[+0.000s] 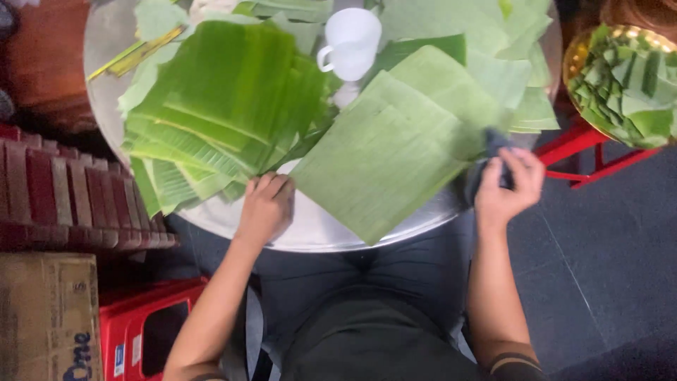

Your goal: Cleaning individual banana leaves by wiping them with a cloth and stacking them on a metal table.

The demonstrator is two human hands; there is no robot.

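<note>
**Leaf pinned, cloth at its edge**

While our left hand rests with fingers curled together on the round tray, just beside the big pale leaf's near corner, our right hand pinches a dark cloth against the leaf's right edge.

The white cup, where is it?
In the head view, the white cup stands at the far middle of the round metal tray, between the dark green leaf stack and the paler leaves.
</note>
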